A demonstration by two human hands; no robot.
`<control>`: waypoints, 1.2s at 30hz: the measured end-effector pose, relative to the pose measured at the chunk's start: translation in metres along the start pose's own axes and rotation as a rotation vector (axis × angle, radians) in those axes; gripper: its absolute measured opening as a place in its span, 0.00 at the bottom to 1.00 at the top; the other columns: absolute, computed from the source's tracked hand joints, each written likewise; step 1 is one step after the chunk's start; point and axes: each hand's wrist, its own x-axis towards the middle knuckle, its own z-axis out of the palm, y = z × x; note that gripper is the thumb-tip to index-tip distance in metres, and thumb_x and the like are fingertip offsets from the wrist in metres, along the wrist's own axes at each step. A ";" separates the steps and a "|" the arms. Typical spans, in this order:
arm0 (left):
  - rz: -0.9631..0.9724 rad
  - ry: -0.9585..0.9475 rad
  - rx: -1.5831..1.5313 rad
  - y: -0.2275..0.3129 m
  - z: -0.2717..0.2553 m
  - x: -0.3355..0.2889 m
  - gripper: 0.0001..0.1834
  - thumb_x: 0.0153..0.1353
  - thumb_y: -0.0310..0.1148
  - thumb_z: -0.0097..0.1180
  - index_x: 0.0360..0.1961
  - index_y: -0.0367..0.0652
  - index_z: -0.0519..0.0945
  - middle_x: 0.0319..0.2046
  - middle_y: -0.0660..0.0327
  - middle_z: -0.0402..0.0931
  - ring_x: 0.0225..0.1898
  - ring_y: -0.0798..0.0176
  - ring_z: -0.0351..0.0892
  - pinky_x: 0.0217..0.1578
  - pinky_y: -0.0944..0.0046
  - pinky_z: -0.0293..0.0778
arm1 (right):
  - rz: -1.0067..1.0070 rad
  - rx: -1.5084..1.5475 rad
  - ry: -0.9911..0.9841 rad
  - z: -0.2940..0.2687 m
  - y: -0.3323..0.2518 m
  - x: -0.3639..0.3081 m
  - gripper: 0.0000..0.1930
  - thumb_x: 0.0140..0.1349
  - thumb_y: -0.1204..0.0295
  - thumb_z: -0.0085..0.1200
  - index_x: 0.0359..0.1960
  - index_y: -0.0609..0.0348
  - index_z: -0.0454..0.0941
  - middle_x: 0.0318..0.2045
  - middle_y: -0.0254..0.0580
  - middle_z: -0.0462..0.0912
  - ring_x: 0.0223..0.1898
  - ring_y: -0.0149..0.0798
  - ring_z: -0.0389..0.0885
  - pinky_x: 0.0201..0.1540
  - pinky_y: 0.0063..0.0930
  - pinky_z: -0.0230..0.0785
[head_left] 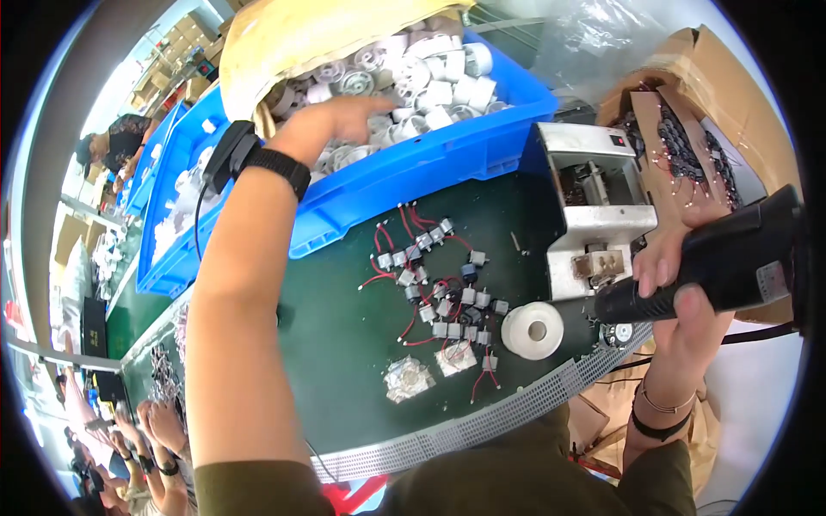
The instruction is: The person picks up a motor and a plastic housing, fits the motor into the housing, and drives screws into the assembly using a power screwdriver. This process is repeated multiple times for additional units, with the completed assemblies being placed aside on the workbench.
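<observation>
My left hand [348, 118] reaches over the near wall of a blue bin [413, 163] and into a heap of white plastic round parts [422, 86]. One finger is stretched out over the parts, the others bend down, and I see nothing held in them. At the right, my right hand [675, 275] is wrapped around a black cylindrical handheld device [731, 258] with a pale label, tilted up to the right. Below it is a grey-white bench machine [598, 215] with an open top. Several small motors [447, 305] with red and black wires lie on the green table [335, 344].
A white roll [532, 331] stands near the perforated front edge strip [482, 430], beside two crumpled pale packets [408, 379]. Yellow sacking [318, 43] covers part of the bin. A carton [723, 86] of dark wired parts stands at the right. Other people's hands [163, 426] work at the left.
</observation>
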 end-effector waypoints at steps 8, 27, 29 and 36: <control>-0.343 -0.037 0.168 0.010 -0.029 -0.018 0.39 0.44 0.50 0.62 0.55 0.37 0.70 0.52 0.43 0.72 0.52 0.44 0.73 0.52 0.54 0.70 | 0.064 -0.053 0.090 -0.017 0.002 -0.008 0.37 0.55 0.58 0.60 0.58 0.67 0.56 0.29 0.36 0.68 0.29 0.31 0.68 0.38 0.27 0.62; 0.057 0.649 -0.805 0.309 0.113 -0.127 0.28 0.38 0.29 0.71 0.44 0.40 0.75 0.50 0.50 0.71 0.49 0.50 0.74 0.47 0.59 0.71 | -0.072 0.047 -0.270 -0.055 -0.001 -0.022 0.28 0.64 0.64 0.46 0.60 0.72 0.56 0.36 0.41 0.69 0.33 0.33 0.70 0.43 0.31 0.65; 0.064 0.650 -0.823 0.314 0.109 -0.126 0.32 0.36 0.32 0.73 0.45 0.42 0.72 0.48 0.51 0.68 0.46 0.46 0.73 0.46 0.55 0.72 | -0.114 -0.020 -0.263 -0.057 0.000 -0.021 0.29 0.64 0.63 0.47 0.60 0.71 0.55 0.35 0.41 0.69 0.33 0.33 0.70 0.43 0.31 0.64; 0.135 0.461 -0.848 0.288 0.084 -0.125 0.35 0.39 0.34 0.72 0.50 0.40 0.71 0.46 0.52 0.73 0.48 0.49 0.73 0.48 0.55 0.70 | -0.063 0.082 -0.299 -0.057 0.011 -0.016 0.33 0.62 0.60 0.49 0.61 0.71 0.53 0.35 0.39 0.69 0.34 0.32 0.70 0.43 0.30 0.62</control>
